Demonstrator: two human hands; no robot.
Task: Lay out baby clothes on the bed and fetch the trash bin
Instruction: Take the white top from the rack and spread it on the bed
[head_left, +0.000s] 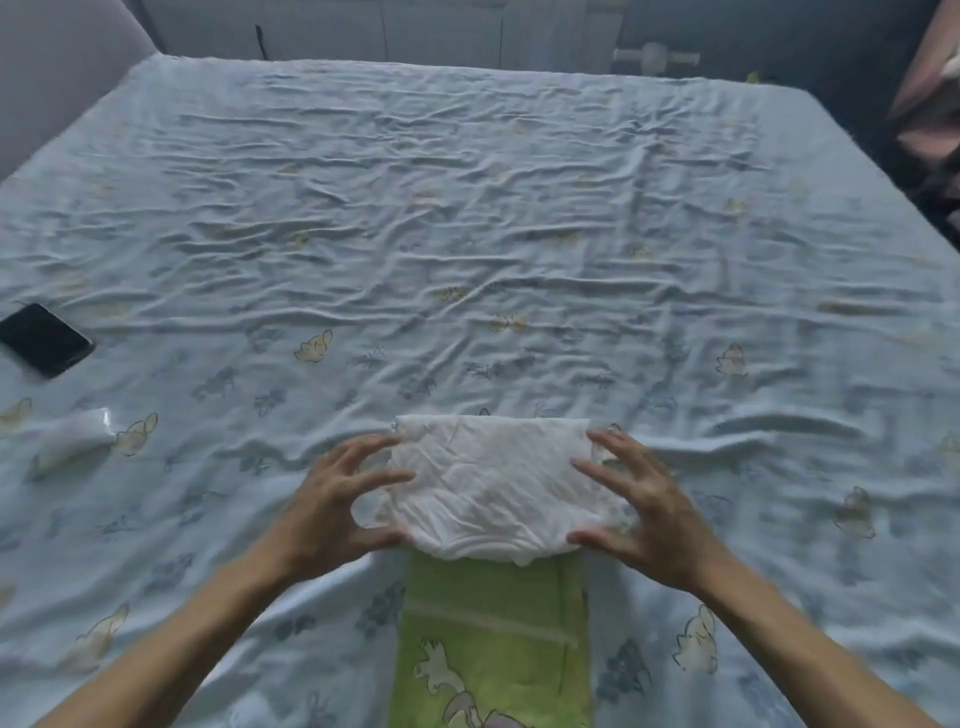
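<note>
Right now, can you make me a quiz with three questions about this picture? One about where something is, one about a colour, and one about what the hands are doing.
1. Where is the phone?
A) at the left edge of the bed
B) in a hand
C) on the floor

2. What colour is the towel under the near edge of the white cloth?
A) red
B) green
C) black

3. What are the left hand and right hand doing?
A) touching the cloth's two sides with spread fingers
B) clapping together
C) holding the phone

Answers:
1 A, since the phone lies on the sheet far to the left.
2 B, since the towel is light green with a cartoon print.
3 A, since one hand sits at each side of the cloth, fingers splayed on its edges.
</note>
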